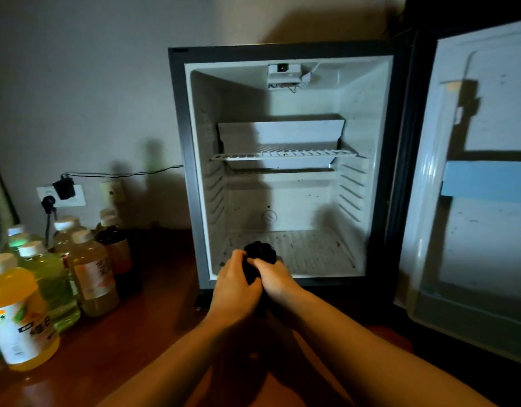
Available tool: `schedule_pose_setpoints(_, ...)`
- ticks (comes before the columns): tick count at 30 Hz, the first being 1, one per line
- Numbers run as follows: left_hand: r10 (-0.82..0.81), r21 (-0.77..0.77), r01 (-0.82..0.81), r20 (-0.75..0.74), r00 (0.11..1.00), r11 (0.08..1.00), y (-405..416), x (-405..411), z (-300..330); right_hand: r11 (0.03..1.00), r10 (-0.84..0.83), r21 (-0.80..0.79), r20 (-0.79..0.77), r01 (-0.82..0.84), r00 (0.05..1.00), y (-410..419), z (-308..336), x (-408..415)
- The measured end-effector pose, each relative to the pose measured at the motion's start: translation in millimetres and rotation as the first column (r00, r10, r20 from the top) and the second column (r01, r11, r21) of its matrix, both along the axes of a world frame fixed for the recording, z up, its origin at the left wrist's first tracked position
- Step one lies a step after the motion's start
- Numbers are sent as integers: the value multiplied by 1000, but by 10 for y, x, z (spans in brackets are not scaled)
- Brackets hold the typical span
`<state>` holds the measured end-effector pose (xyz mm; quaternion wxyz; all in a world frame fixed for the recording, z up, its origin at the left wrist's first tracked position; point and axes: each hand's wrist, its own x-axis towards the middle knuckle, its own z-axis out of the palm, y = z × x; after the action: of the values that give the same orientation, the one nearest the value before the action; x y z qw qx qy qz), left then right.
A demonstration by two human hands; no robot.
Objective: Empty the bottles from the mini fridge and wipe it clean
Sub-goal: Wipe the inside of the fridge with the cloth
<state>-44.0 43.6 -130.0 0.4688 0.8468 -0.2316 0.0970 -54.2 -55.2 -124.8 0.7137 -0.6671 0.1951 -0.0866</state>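
Mini fridge (178, 171): stands on the table (153, 304) against the wall, interior showing no bottles; speckled dirt on the floor panel and side walls.
Door (473, 186): swung wide open to the right, a pale blue strip across its inner liner.
Wire shelf (282, 155): seated in the middle side rails, a white tray-like panel just behind and above it.
Black cloth (259, 255): bunched into a wad, held in front of the lower edge of the fridge opening.
Left hand (234, 284): grip closed around the lower left of the cloth, fingers wrapped over it.
Right hand (275, 279): grip pinching the cloth from the right, touching the left hand.
Bottles (86, 268): clustered on the table left of the fridge, well apart from it; white caps, yellow, green, amber and dark drinks.
Orange juice bottle (17, 315): nearest the camera, at the far left edge.
Wall socket (61, 193): behind the bottles, black adapter plugged in, thin cable running toward the fridge.
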Motion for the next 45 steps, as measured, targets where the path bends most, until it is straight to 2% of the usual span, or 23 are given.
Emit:
schedule_pose_setpoints(5, -147, 121, 143, 24, 989, 982, -350, 51, -34, 964, -126, -244, -73, 105, 989, -466, -32, -108)
schedule_pose_setpoints(8, -248, 197, 227, 86, 965, 954, -563, 4, -121, 852, -217, -506, -103, 136, 971, -694, 17, -289)
schedule_pose_setpoints(10, -323, 268, 279, 136, 937, 922, -679, -25, -197, 693, -275, -713, -123, 108, 954, -805, 69, -430)
schedule_pose_setpoints(13, -417, 470, 270, 242, 876, 840, -821, -46, -291, 309, -332, -950, -55, 54, 942, -919, 183, -626)
schedule_pose_setpoints(16, -494, 641, 196, 326, 806, 742, -968, -40, -324, -102, -359, -993, -22, -63, 933, -1060, 251, -674)
schedule_pose_setpoints(18, -515, 689, 153, 356, 780, 708, -1048, -5, -310, -259, -342, -953, -61, -156, 938, -1145, 246, -653)
schedule_pose_setpoints(19, -513, 704, 133, 361, 778, 698, -1076, 29, -307, -284, -342, -938, -95, -200, 935, -1174, 223, -633)
schedule_pose_setpoints(20, -509, 713, 119, 363, 780, 691, -1094, 72, -307, -271, -347, -932, -138, -240, 928, -1196, 181, -607)
schedule_pose_setpoints(23, -513, 719, 123, 353, 782, 683, -1085, 185, -331, -98, -366, -907, -349, -409, 863, -1240, 5, -500)
schedule_pose_setpoints(26, -535, 713, 136, 372, 758, 688, -1041, 248, -359, -24, -364, -886, -424, -463, 829, -1281, -59, -362)
schedule_pose_setpoints(32, -578, 682, 177, 419, 700, 710, -1039, 482, -382, 23, -318, -915, -389, -404, 865, -1402, 66, -71)
schedule_pose_setpoints(35, -611, 697, 203, 405, 680, 688, -1036, 551, -313, 27, -280, -928, -363, -371, 889, -1503, 68, 57)
schedule_pose_setpoints(38, -612, 664, 211, 455, 647, 717, -1053, 627, -316, 28, -256, -941, -332, -337, 908, -1591, 55, 199)
schedule_pose_setpoints(45, -587, 602, 244, 477, 654, 761, -1028, 682, -451, 22, -232, -952, -302, -305, 925, -1726, 62, 506)
